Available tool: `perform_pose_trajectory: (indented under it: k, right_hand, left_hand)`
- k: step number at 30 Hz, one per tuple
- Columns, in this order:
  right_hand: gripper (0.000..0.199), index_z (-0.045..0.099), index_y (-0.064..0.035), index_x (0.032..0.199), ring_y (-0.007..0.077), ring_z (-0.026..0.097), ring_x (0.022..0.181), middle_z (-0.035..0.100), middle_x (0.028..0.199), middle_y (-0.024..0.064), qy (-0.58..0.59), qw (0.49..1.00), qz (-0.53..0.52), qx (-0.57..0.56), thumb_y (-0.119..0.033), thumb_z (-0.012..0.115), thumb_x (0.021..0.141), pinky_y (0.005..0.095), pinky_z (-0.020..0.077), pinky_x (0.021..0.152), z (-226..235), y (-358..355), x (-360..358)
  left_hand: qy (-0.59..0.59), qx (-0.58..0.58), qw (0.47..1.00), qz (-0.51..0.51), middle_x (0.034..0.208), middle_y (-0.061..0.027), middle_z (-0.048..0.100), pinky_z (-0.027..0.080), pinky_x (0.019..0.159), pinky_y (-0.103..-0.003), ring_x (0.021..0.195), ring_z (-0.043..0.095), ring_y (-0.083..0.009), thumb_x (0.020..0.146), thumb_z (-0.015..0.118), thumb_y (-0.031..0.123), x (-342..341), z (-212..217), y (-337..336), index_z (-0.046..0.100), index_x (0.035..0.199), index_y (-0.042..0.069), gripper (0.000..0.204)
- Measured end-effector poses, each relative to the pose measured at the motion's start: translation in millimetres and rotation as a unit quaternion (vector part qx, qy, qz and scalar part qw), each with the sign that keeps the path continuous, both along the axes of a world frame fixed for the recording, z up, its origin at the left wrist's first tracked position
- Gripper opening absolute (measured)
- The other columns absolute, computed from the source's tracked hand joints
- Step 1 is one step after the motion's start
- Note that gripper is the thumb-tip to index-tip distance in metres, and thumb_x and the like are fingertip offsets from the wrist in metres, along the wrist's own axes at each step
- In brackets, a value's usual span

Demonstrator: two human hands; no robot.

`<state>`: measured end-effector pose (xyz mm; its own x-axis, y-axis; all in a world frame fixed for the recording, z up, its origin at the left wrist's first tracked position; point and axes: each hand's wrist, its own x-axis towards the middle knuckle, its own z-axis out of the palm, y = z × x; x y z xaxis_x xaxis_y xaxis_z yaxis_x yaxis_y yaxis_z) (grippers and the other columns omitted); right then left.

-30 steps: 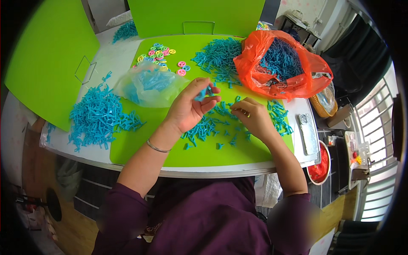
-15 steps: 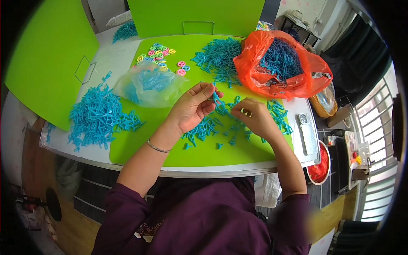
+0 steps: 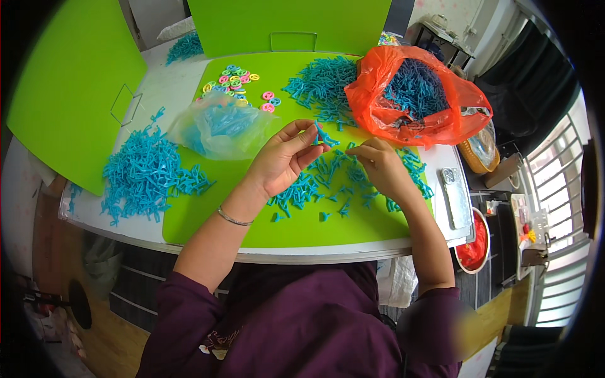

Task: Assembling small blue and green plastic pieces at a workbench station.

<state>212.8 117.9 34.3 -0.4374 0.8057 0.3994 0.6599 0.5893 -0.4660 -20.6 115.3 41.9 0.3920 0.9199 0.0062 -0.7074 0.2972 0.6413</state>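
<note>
My left hand (image 3: 287, 157) is raised over the green board (image 3: 227, 223), its thumb and fingers pinching a blue forked plastic piece (image 3: 326, 137). The piece points to the right, toward my other hand. My right hand (image 3: 384, 167) hovers a little apart from it, fingertips pressed together. Whatever those fingertips hold, if anything, is too small to make out. Below and between the hands lies a loose scatter of small blue-green plastic pieces (image 3: 301, 190), with more pieces (image 3: 413, 170) beyond my right wrist.
At the left is a heap of blue forked pieces (image 3: 142, 167). A translucent bag (image 3: 220, 126) lies near coloured rings (image 3: 234, 79). Farther back are a teal heap (image 3: 324, 82) and an open red bag (image 3: 466, 120) of dark blue pieces. A phone (image 3: 455, 196) rests at the right edge.
The blue piece in my left hand has tilted more to the right. My right hand has shifted slightly, its fingertips now drawn closer together. Both forearms stay nearly in place.
</note>
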Motion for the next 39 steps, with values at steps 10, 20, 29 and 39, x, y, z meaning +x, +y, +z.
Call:
perform_pose_trajectory:
  k: [10, 20, 29, 39]
  right_hand:
    - [0.013, 0.063, -0.0040, 0.086, 0.0301, 0.057, 0.084, 0.058, 0.087, 0.0119, -0.019, 0.999, -0.032, 0.025, 0.001, 0.058, 0.076, 0.0359, 0.0457, 0.073, 5, 3, 6]
    - [0.026, 0.064, -0.0042, 0.093, 0.0278, 0.057, 0.088, 0.059, 0.088, 0.0131, -0.068, 0.988, 0.015, -0.134, -0.019, 0.068, 0.072, 0.0370, 0.0450, 0.080, 13, -9, 8]
    - [0.019, 0.066, -0.0026, 0.092, 0.0190, 0.060, 0.079, 0.063, 0.087, 0.0090, -0.027, 0.980, 0.005, -0.196, -0.012, 0.066, 0.076, 0.0302, 0.0472, 0.072, 19, -3, 6]
    - [0.024, 0.061, -0.0004, 0.106, 0.0091, 0.057, 0.075, 0.065, 0.091, 0.0060, 0.290, 0.897, 0.086, -0.321, -0.015, 0.059, 0.087, 0.0233, 0.0453, 0.067, 28, -5, 11]
  left_hand:
    - [0.007, -0.001, 1.000, -0.015, 0.090, -0.0056, 0.062, 0.056, 0.071, -0.023, 0.083, 0.065, -0.0185, 0.085, 0.062, 0.009, 1, 2, -2, 0.055, 0.101, 0.006, 0.018]
    - [0.022, 0.002, 1.000, -0.019, 0.091, -0.0057, 0.062, 0.055, 0.074, -0.023, 0.086, 0.064, -0.0185, 0.086, 0.061, 0.008, 2, 3, -3, 0.056, 0.100, 0.006, 0.016]
    - [0.027, 0.009, 0.999, -0.028, 0.091, -0.0046, 0.062, 0.055, 0.073, -0.024, 0.086, 0.064, -0.0186, 0.086, 0.062, 0.009, 1, 0, -3, 0.058, 0.100, 0.006, 0.015]
    - [0.118, 0.015, 0.990, -0.071, 0.088, -0.0004, 0.062, 0.053, 0.068, -0.022, 0.078, 0.063, -0.0121, 0.085, 0.063, 0.018, 8, -6, -6, 0.059, 0.099, 0.010, 0.016]
